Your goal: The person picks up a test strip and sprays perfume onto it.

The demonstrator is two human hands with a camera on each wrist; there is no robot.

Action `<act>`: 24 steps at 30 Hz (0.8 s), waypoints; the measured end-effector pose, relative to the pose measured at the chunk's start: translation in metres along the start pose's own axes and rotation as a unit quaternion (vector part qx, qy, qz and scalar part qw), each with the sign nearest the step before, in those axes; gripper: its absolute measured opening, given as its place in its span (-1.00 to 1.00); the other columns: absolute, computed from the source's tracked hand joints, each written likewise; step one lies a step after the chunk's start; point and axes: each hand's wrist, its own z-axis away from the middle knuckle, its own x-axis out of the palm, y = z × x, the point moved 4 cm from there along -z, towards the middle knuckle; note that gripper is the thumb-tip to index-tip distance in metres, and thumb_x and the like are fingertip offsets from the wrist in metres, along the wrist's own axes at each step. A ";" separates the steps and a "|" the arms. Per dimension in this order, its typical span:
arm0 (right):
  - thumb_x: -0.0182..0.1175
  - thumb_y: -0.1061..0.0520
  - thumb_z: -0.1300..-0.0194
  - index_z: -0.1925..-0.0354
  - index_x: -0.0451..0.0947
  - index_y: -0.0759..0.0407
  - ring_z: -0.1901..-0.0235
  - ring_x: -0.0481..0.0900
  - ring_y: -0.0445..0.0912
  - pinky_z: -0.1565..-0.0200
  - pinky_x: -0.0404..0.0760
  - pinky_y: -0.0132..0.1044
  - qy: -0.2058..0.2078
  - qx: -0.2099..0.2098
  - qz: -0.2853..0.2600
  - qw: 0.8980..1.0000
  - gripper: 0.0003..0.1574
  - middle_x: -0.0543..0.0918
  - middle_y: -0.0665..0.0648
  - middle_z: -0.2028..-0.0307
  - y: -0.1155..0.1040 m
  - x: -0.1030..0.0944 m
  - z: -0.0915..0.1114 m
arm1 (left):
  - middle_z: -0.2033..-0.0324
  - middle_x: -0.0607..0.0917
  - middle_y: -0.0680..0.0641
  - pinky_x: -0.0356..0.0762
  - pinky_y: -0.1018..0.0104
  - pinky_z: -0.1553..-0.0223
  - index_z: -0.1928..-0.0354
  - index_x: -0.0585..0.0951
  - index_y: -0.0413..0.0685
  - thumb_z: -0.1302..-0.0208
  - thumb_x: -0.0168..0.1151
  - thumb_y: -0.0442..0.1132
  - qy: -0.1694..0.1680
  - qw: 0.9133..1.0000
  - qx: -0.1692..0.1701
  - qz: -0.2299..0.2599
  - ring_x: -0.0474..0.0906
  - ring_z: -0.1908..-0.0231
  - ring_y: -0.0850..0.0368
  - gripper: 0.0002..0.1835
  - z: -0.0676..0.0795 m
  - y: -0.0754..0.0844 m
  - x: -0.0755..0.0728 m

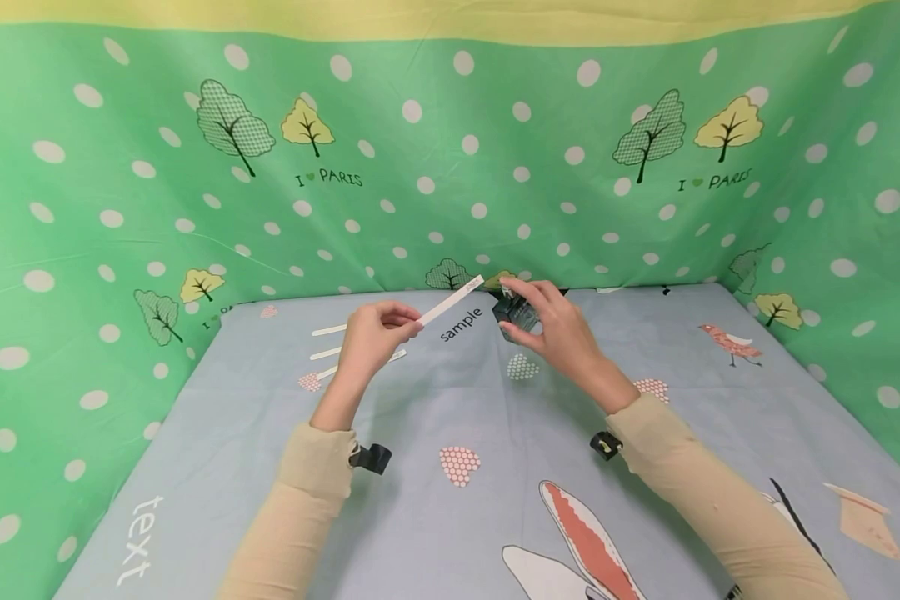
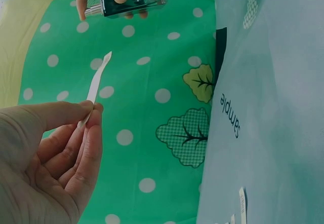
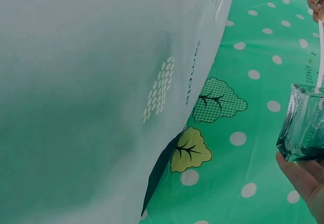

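Between thumb and fingertips my left hand (image 1: 375, 333) pinches a white perfume test strip (image 1: 452, 302), which slants up and to the right with small print near its far end. My right hand (image 1: 562, 333) grips a dark-tinted glass perfume bottle (image 1: 520, 317). In the left wrist view the bottle (image 2: 139, 1) lies sideways in the fingers, its silver spray nozzle (image 2: 94, 11) uncapped and the index fingertip on its top. The strip's bent tip (image 2: 107, 57) is a short way from the nozzle. The right wrist view shows clear glass faces of the bottle (image 3: 304, 122).
Several more white strips (image 1: 330, 331) lie on the grey-blue printed cloth (image 1: 420, 400) beside the left hand, partly hidden by it. A green dotted curtain (image 1: 480, 175) hangs behind the table. Black straps (image 1: 371, 458) circle both wrists.
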 end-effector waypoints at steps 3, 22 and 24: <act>0.49 0.06 -0.12 -0.34 0.40 -0.02 0.47 0.51 0.00 0.56 0.42 -0.26 0.003 0.003 0.000 1.000 -0.16 0.59 0.26 0.11 0.000 0.000 0.000 | 0.26 0.80 -0.15 0.65 0.33 0.26 0.17 0.74 -0.10 -0.26 0.36 -0.23 0.000 1.000 0.003 0.000 0.77 0.20 -0.05 -0.85 0.000 0.000 0.000; 0.46 0.03 -0.16 -0.35 0.37 -0.03 0.43 0.52 0.00 0.54 0.45 -0.27 -0.002 0.021 0.002 1.000 -0.17 0.58 0.26 0.06 0.005 -0.007 0.002 | 0.24 0.80 -0.17 0.60 0.41 0.30 0.14 0.73 -0.12 -0.27 0.36 -0.24 0.005 1.000 -0.006 -0.007 0.76 0.20 -0.06 -0.83 0.002 -0.011 -0.010; 0.46 0.03 -0.17 -0.36 0.36 -0.04 0.42 0.52 0.00 0.54 0.44 -0.28 -0.001 0.021 0.002 1.000 -0.17 0.58 0.26 0.05 0.006 -0.007 0.002 | 0.25 0.81 -0.17 0.59 0.42 0.30 0.14 0.73 -0.13 -0.26 0.36 -0.24 0.006 1.000 -0.006 -0.010 0.76 0.21 -0.05 -0.83 0.002 -0.012 -0.011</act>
